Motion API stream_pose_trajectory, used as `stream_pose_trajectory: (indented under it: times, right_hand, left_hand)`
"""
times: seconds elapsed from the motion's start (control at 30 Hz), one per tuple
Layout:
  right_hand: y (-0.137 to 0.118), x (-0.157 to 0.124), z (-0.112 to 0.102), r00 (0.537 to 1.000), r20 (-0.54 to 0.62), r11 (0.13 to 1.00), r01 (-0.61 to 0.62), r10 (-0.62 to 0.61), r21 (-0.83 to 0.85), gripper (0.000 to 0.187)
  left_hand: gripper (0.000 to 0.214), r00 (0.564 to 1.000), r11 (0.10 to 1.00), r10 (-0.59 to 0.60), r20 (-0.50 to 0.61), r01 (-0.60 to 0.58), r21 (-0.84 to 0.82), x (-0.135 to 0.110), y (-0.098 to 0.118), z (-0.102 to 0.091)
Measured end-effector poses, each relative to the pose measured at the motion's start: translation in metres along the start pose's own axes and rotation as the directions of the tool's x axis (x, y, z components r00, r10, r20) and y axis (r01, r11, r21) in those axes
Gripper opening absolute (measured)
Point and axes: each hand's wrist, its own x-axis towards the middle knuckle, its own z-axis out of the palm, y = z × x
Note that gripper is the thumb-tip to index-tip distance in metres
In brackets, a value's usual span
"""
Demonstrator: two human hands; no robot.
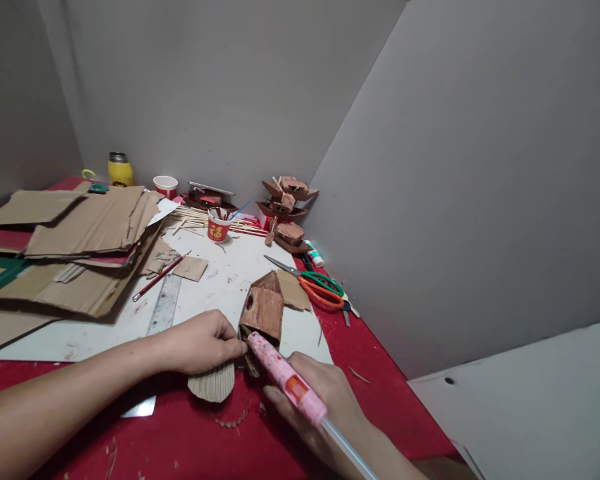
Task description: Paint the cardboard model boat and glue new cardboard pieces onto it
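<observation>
My right hand (325,403) is wrapped around a pink hot glue gun (280,367) with a clear glue stick running out of its rear end. The gun's nozzle meets the near end of a small brown cardboard model boat (263,310) with a peaked, roof-like cover. My left hand (203,343) pinches that near end from the left with thumb and forefinger. Below this hand lies a rounded piece of corrugated cardboard (213,383). What the nozzle touches exactly is hidden.
Stacked cardboard sheets (90,227) fill the left. Scissors (323,287) lie at the right edge near a flat cardboard piece (294,291). A pencil (157,280) and steel ruler (165,303) lie left. Behind are a red cup (219,228), wooden sticks (195,217) and finished boats (287,212).
</observation>
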Motion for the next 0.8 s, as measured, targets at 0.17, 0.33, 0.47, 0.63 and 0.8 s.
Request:
stream_pose_trajectory:
  times: [0.17, 0.33, 0.47, 0.63, 0.8]
  right_hand:
    - [0.002, -0.001, -0.001, 0.999, -0.024, 1.000, 0.024, -0.025, -0.018, 0.037]
    - [0.006, -0.006, 0.001, 0.999, -0.043, 1.000, -0.003, 0.002, -0.017, 0.037]
    - [0.005, -0.009, 0.001, 0.999, -0.041, 1.000, -0.023, 0.022, -0.012, 0.036]
    - [0.005, -0.010, -0.002, 0.999, -0.035, 1.000, -0.026, 0.025, -0.017, 0.031]
    - [0.008, -0.012, -0.005, 0.998, -0.045, 0.999, -0.042, 0.044, 0.034, 0.031]
  left_hand:
    - [0.037, 1.000, 1.000, 0.009, 0.002, -0.009, -0.003, 0.000, 0.001, 0.000]
    - [0.039, 1.000, 1.000, 0.005, -0.013, -0.004, 0.020, -0.001, 0.000, 0.000]
    - [0.041, 1.000, 1.000, 0.011, -0.010, -0.011, 0.014, 0.000, 0.000, 0.001]
    - [0.037, 1.000, 1.000, -0.005, -0.010, 0.005, -0.002, 0.000, 0.001, 0.001]
    - [0.038, 1.000, 1.000, -0.015, -0.005, 0.015, -0.001, 0.000, 0.002, 0.000]
